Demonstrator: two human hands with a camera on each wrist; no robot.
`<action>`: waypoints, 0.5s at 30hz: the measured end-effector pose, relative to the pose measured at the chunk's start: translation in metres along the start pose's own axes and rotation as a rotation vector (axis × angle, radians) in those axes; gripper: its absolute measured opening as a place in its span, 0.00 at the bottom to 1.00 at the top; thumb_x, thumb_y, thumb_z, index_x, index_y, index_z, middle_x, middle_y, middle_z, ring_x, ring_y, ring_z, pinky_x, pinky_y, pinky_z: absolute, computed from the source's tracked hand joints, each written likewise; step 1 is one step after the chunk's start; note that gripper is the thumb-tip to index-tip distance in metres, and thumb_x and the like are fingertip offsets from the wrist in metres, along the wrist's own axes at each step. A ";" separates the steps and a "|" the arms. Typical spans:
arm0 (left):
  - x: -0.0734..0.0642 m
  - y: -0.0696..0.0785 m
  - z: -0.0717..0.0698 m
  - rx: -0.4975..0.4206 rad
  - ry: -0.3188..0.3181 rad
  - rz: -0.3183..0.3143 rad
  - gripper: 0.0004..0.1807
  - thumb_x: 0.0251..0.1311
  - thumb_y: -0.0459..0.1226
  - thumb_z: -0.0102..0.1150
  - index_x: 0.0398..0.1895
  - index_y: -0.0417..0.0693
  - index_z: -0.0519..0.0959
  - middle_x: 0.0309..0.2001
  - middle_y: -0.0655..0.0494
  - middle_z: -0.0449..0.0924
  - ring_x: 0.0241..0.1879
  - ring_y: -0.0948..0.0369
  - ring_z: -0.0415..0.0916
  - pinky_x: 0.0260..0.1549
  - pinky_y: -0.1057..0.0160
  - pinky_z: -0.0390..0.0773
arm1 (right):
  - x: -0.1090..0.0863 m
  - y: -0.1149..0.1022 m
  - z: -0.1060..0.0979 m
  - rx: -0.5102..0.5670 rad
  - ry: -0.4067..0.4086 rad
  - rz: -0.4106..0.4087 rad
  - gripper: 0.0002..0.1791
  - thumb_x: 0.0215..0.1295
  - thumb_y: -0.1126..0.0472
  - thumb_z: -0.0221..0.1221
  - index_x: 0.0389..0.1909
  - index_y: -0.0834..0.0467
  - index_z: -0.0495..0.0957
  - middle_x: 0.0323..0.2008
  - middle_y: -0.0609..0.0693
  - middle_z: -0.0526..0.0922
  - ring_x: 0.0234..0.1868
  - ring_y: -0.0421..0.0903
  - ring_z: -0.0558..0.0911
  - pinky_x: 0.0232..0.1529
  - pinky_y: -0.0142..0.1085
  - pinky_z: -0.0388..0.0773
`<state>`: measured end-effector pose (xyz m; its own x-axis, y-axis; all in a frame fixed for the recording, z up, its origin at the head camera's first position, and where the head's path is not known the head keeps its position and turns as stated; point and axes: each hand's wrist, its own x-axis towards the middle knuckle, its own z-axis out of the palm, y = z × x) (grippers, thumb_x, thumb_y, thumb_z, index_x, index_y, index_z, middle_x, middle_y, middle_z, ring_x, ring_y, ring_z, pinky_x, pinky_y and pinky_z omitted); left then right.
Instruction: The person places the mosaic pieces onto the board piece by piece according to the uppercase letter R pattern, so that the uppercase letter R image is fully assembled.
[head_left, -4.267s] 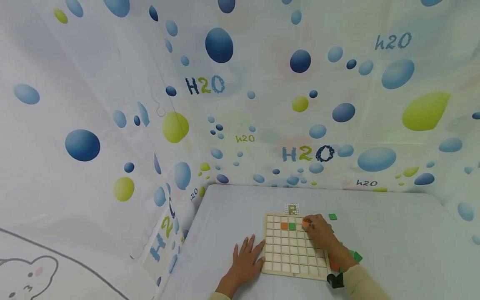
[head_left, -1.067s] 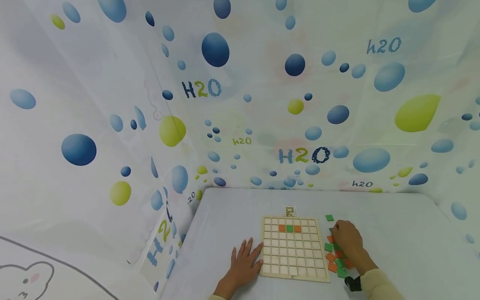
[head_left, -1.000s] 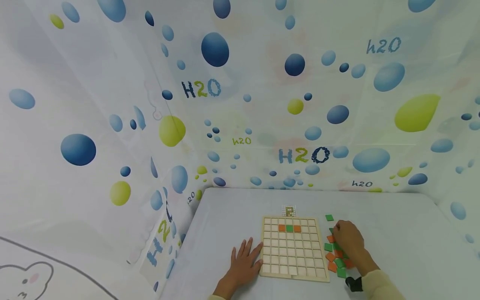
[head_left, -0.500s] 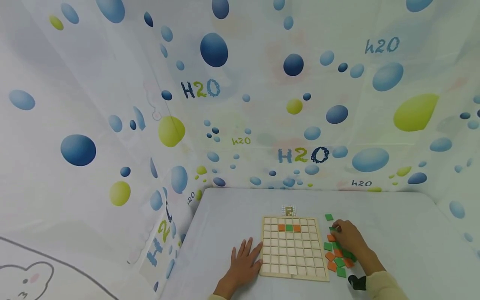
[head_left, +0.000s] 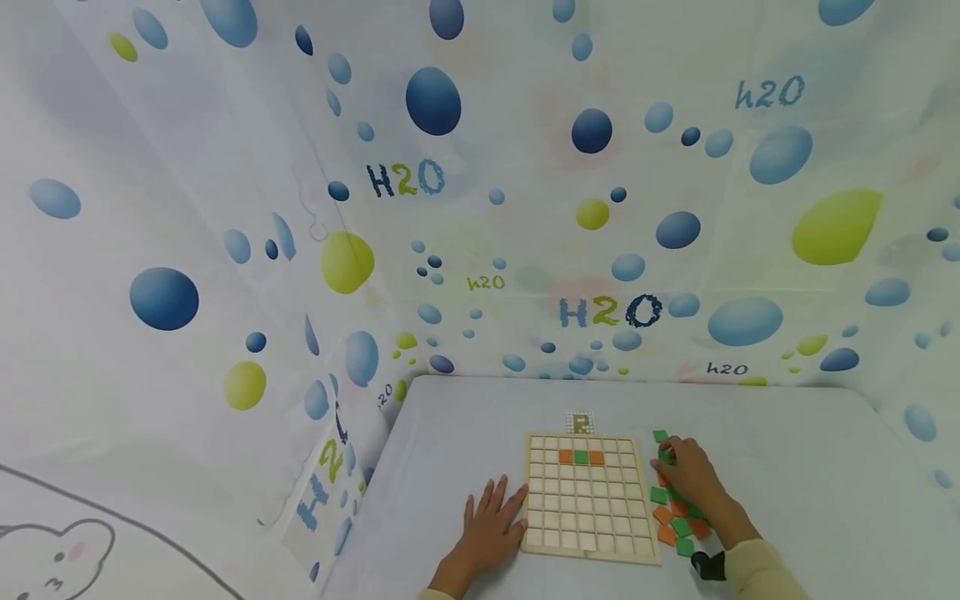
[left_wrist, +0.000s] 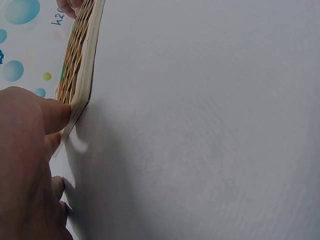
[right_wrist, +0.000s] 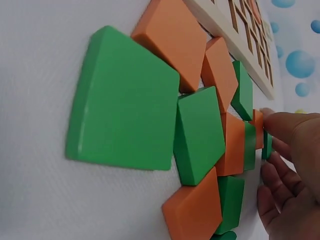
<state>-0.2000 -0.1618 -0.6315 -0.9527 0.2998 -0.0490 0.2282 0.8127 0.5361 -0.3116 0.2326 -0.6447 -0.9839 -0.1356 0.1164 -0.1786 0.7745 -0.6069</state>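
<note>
Moved since the earliest frame: right hand (head_left: 688, 468), away from the pale wooden gridded tray (head_left: 581, 500) and over to the loose pile of thick, smooth, crisp-edged orange and green tiles (head_left: 681, 527) along the tray's right edge. New in the tray since then: an orange square tile (head_left: 597, 457) in the second row from the far edge, next to a green square tile (head_left: 581, 457), with a matching orange square tile (head_left: 566, 457) on its other side. Right thumb and fingers curved about a small green tile (head_left: 665, 457) at the pile's far end; pinched or merely touched, impossible to tell. Left hand (head_left: 489, 529) released, fingers straight and spread, thumb against the tray's left edge.

Partly hidden beneath the right hand: several tiles of the pile. Too small to make out fully: tan figure on the white gridded card (head_left: 580, 422) beyond the tray's far edge. Unclear: black object (head_left: 708, 566) at the right cuff.

Underneath, a white, finely textured worktop (head_left: 810, 467), near edge out of view. Behind its far edge, white sheeting (head_left: 525, 233) with blue and lime droplets and "H2O" lettering.
</note>
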 end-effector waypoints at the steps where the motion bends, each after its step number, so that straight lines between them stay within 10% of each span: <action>1: 0.000 0.000 0.000 0.001 -0.001 0.000 0.31 0.79 0.51 0.48 0.81 0.56 0.66 0.83 0.36 0.54 0.81 0.33 0.47 0.71 0.20 0.41 | 0.000 0.000 0.000 0.008 -0.008 -0.002 0.18 0.70 0.61 0.67 0.50 0.72 0.77 0.42 0.65 0.78 0.43 0.59 0.81 0.46 0.57 0.81; 15: 0.001 -0.001 0.003 -0.014 -0.010 -0.029 0.31 0.79 0.53 0.48 0.82 0.59 0.65 0.84 0.39 0.52 0.82 0.34 0.45 0.72 0.21 0.38 | -0.001 0.003 -0.007 0.053 -0.064 -0.066 0.13 0.69 0.68 0.65 0.49 0.71 0.79 0.40 0.59 0.78 0.40 0.52 0.79 0.42 0.46 0.79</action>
<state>-0.2006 -0.1610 -0.6344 -0.9570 0.2807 -0.0728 0.1973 0.8143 0.5459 -0.3113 0.2396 -0.6413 -0.9682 -0.2254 0.1080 -0.2412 0.7292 -0.6404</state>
